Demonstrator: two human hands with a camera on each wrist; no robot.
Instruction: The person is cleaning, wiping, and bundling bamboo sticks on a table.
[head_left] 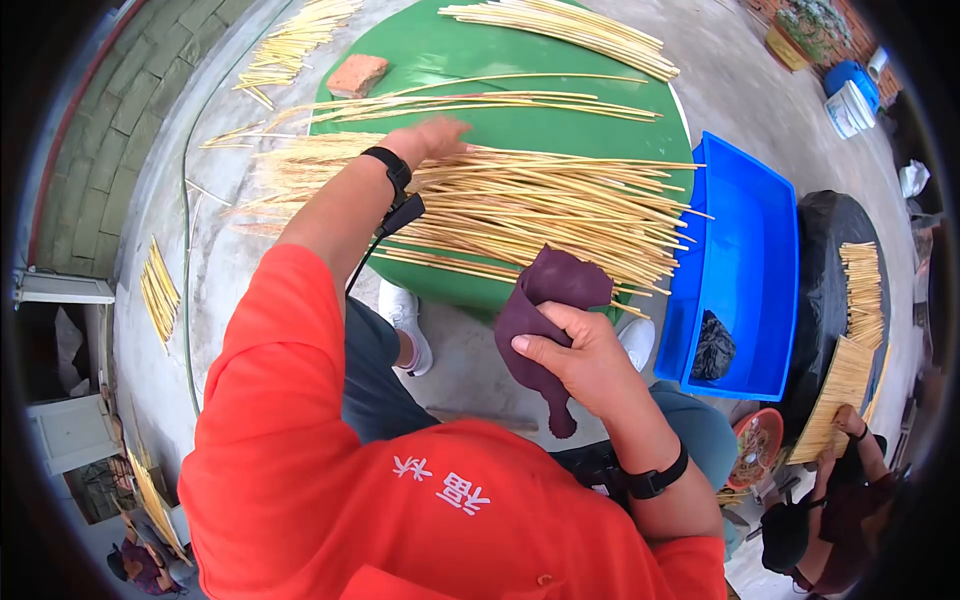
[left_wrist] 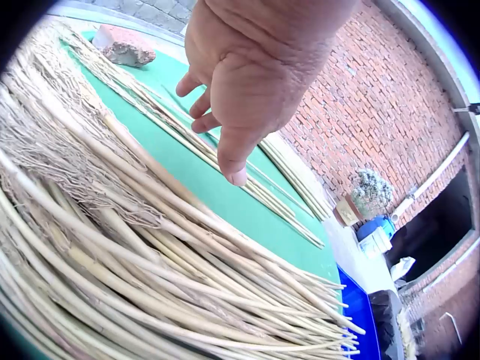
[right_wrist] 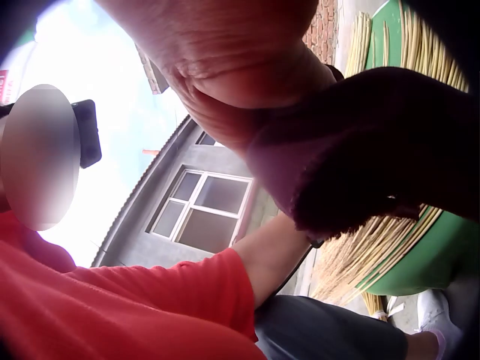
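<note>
A wide heap of pale stalks [head_left: 560, 195] with feathery heads to the left lies across the green round table [head_left: 400, 50]. Over its far edge the left hand [head_left: 432, 138] reaches out. In the left wrist view this hand [left_wrist: 251, 90] hovers above the stalks [left_wrist: 187, 247], fingers apart and loosely bent, holding nothing. The right hand [head_left: 585, 358] grips a dark purple cloth [head_left: 530, 310] near the table's front edge, thumb on top. In the right wrist view the cloth [right_wrist: 360, 150] hangs from the hand [right_wrist: 240, 67], whose fingers are mostly hidden.
A brick piece [head_left: 357, 75] and two smaller groups of stalks, one a thin row [head_left: 520, 100], lie farther back on the table. A blue bin [head_left: 750, 250] holding a black bag [head_left: 714, 348] stands to the right. Another person's arm [head_left: 868, 445] is at the far right.
</note>
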